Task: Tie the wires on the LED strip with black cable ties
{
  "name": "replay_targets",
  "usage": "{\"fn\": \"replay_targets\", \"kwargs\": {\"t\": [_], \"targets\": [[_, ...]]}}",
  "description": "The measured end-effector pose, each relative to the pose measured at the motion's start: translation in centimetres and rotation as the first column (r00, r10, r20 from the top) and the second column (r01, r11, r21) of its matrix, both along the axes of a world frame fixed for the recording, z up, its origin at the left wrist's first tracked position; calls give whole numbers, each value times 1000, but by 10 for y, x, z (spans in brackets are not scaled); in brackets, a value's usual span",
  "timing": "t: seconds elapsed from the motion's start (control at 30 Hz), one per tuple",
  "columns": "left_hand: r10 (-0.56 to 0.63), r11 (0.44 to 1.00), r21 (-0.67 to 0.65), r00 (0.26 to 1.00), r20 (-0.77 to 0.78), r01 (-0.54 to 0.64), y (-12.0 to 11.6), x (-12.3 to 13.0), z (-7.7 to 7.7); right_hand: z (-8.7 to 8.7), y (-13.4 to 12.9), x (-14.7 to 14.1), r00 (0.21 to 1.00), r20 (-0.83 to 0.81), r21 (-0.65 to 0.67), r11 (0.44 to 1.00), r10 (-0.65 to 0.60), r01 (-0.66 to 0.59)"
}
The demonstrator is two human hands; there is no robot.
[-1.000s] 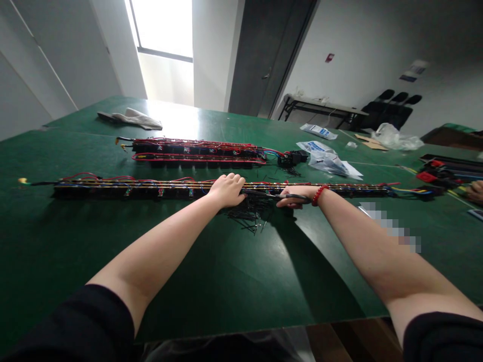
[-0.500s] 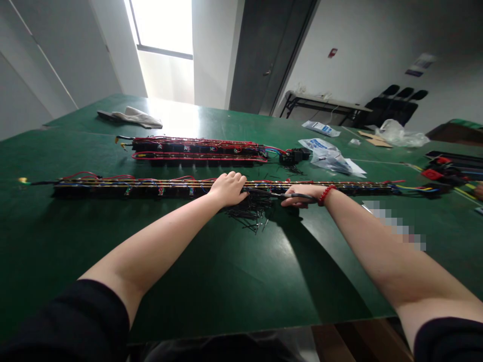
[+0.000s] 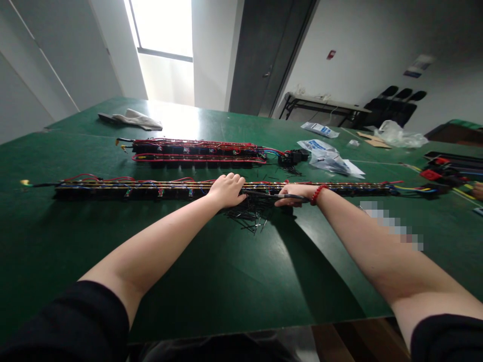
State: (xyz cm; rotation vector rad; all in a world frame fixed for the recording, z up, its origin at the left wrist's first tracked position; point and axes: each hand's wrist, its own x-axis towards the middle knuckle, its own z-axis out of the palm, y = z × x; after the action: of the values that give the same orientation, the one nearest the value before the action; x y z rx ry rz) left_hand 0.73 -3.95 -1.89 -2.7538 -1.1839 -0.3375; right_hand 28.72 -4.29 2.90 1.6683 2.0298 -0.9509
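A long black strip with wires along it lies across the green table in front of me. My left hand is closed over its middle, fingers curled on top and thumb at the near side. My right hand grips black-handled scissors, whose blades point left along the strip's near side toward my left thumb. The blade tips are hard to make out against the dark strip. Below my left hand is a pile of thin black offcuts, perhaps cable-tie ends.
Behind lies a shorter wired bundle with a black connector. A grey cloth is at back left. Plastic bags lie at back right. At the right edge are red and black connectors and part of another person's hand.
My right hand and the scissors have moved slightly left, closer to my left hand. My left hand stays on the strip.
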Motion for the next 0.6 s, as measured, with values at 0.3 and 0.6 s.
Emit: {"fn": "replay_targets", "kwargs": {"t": [0.3,0.6], "targets": [[0,1000,23,1000,0,0,0,0,0,1,2,2,999,9,29,998,50,-50],[2,999,46,999,38,-4,-4,0,-4,12,-1,-6,997,38,38,997,70,-72]]}}
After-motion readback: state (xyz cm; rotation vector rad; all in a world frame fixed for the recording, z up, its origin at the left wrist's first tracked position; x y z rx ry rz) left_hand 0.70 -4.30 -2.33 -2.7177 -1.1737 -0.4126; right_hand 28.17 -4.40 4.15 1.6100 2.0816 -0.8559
